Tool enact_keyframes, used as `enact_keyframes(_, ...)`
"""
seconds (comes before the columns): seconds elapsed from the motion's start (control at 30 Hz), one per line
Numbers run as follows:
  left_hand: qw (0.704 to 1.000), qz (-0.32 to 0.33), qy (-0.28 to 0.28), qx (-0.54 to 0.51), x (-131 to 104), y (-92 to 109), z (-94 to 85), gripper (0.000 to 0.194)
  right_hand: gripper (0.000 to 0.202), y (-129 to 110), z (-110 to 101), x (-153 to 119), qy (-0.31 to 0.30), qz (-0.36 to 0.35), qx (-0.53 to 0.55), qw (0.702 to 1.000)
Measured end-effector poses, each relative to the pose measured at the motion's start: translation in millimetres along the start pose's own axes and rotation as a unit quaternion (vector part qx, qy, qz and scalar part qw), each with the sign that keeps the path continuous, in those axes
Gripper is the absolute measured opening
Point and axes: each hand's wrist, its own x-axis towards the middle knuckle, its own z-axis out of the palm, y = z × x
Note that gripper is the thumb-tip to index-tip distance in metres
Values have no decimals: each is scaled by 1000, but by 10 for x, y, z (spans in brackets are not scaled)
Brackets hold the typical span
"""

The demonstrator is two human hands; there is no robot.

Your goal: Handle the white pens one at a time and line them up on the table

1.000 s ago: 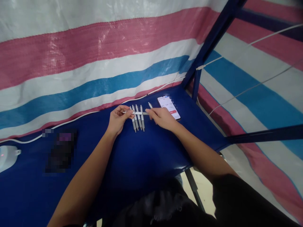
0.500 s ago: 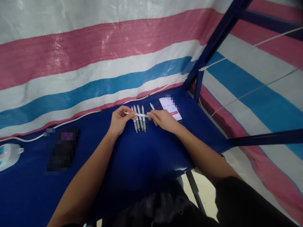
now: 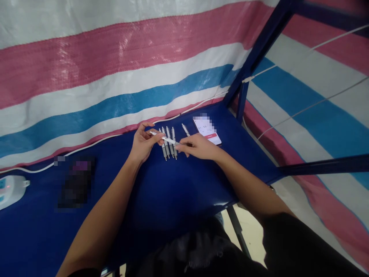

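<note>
Between my two hands a white and grey pen (image 3: 168, 140) is held at a slant above the table. My left hand (image 3: 144, 143) pinches its upper left part between thumb and fingers. The grey lower right end is in the fingers of my right hand (image 3: 197, 146). Beneath it, several similar pens (image 3: 165, 149) lie side by side on the blue table, partly hidden by the held pen and my fingers. Another pen (image 3: 185, 128) lies apart, to the right of the row, its lower part hidden behind my right hand.
A phone (image 3: 210, 134) with a lit screen lies right of the pens. On the left are a dark blurred object (image 3: 76, 184) and a white device (image 3: 13, 190). A white cable (image 3: 95, 144) runs along the back edge of the blue table (image 3: 173, 188), by a striped sheet.
The held pen has tilted more, its right end now lower. My right hand has shifted slightly left and down along with it, and the left hand's index finger has lifted.
</note>
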Motion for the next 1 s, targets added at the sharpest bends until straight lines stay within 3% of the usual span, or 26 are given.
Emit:
enact_keyframes(0.07, 999, -23, -37, 18, -33, 14, 79, 61, 36, 22, 9, -6, 6, -23, 53, 998)
enact_keyframes(0.2, 996, -40, -75, 38, -87, -24, 268, 60, 62, 100, 82, 11, 35, -76, 98, 992)
enact_keyframes(0.3, 997, -16, -58, 55, -92, -74, 324, 57, 67, 134, 101, 29, 49, -78, 85, 992)
enact_keyframes(0.43, 990, 42, -5, 138, -107, -109, 298, 39, 69, 104, 51, 43, 51, -3, 109, 993)
enact_keyframes(0.57, 934, 123, 19, 334, -160, -124, 256, 16, 74, 58, 19, 73, 50, 34, 118, 991)
enact_keyframes(0.7, 863, 192, 1, 466, -158, -164, 204, 14, 71, 81, 2, 118, 65, 45, 106, 991)
enact_keyframes(1.0, 787, 180, -20, 589, -166, -215, 215, 31, 69, 115, -57, 155, 84, 52, 85, 991)
